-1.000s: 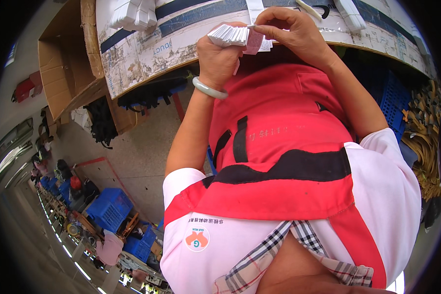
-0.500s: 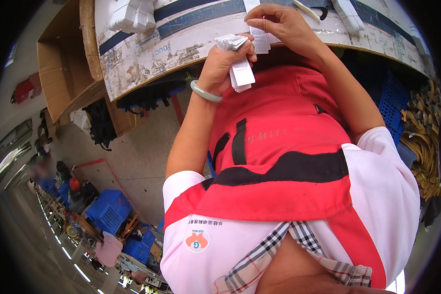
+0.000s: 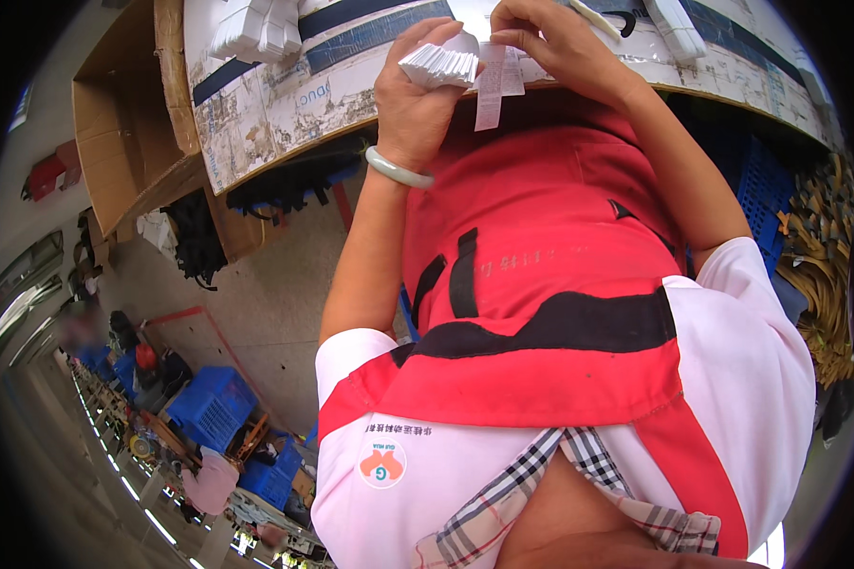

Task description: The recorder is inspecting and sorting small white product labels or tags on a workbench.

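My left hand (image 3: 413, 104) is closed around a thick stack of white folded labels (image 3: 438, 64), their edges fanned and facing up. Just right of it, my right hand (image 3: 571, 52) has its thumb and fingertips pinched together at the top of a printed white label strip (image 3: 489, 100). That strip hangs down over the table's front edge, in front of the red apron (image 3: 541, 190). A second printed strip (image 3: 512, 72) lies partly behind it. Where the strips meet the stack is hidden by my left fingers.
More bundles of white labels lie on the worn table (image 3: 285, 123): one bundle (image 3: 256, 33) at left, another (image 3: 676, 28) at right. An open cardboard box (image 3: 114, 133) stands left of the table. A blue crate (image 3: 761, 190) sits below at right, beside hanging tan straps (image 3: 821, 275).
My left hand has moved away from my body and turned, so the stack's edges now face up. My right hand has shifted slightly right, and a label strip now hangs between the hands.
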`<state>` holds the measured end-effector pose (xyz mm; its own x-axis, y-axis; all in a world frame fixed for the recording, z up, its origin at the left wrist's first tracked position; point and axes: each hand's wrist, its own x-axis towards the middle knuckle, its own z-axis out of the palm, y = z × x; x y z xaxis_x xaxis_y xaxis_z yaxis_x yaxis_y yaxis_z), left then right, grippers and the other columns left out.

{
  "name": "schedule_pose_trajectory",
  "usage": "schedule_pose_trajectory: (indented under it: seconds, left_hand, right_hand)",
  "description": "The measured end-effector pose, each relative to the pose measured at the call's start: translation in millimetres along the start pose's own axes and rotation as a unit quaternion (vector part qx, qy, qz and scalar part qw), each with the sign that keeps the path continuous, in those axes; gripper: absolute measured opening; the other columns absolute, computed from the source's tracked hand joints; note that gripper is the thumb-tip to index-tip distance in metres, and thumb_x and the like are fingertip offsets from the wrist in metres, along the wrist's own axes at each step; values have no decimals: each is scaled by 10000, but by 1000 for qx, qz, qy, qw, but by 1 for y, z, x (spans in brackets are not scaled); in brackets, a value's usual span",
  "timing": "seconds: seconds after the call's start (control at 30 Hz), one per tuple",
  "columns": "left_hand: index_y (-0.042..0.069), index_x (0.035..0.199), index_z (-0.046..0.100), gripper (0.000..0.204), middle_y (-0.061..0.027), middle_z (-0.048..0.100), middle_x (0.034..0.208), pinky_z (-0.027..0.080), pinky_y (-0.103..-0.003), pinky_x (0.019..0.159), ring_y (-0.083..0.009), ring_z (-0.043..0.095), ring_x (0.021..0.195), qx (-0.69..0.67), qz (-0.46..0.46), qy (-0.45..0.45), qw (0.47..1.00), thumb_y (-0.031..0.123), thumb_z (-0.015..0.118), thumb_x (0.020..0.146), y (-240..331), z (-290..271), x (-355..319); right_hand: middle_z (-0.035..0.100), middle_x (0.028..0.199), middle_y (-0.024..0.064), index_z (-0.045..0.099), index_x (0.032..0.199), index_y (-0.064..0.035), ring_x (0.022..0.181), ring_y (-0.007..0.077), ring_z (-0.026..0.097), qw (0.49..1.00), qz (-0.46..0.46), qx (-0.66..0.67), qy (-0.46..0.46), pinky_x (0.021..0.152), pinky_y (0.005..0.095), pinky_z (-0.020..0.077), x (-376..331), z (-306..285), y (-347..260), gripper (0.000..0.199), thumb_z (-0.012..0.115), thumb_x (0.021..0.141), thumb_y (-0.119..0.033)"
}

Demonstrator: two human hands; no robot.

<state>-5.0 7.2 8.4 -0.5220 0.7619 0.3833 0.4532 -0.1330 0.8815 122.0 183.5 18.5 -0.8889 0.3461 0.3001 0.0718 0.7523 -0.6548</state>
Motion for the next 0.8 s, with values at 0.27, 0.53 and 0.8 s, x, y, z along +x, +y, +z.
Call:
schedule_pose_trajectory:
  seconds: [0.27, 0.53, 0.8]
  left_hand:
    - [-13, 1027, 714, 257, -59, 706, 793, 528, -247, 618, -107, 651, 692, -134, -162, -50, 976, -51, 653, 781, 16, -10, -1]
    - [-26, 1075, 692, 286, -91, 696, 766, 514, -228, 569, -119, 651, 639, -173, -221, -60, 958, -63, 618, 801, 19, -8, -6]
    - [-22, 1055, 694, 251, -77, 690, 756, 505, -222, 563, -108, 643, 636, -176, -151, -33, 972, -55, 605, 822, 14, -3, -12]
  right_hand:
    - [615, 884, 64, 638, 975, -19, 784, 173, 597, 968, 102, 226, -38, 682, 282, 491, -14, -12, -44, 140, 655, 905, -139]
    - [629, 930, 7, 668, 1059, -18, 828, 60, 599, 973, 119, 197, -32, 675, 200, 508, -28, 2, -30, 183, 651, 936, -152]
    - [618, 890, -9, 671, 1027, -21, 790, 50, 581, 965, 106, 236, -47, 676, 189, 489, -26, 0, -32, 182, 651, 942, -180]
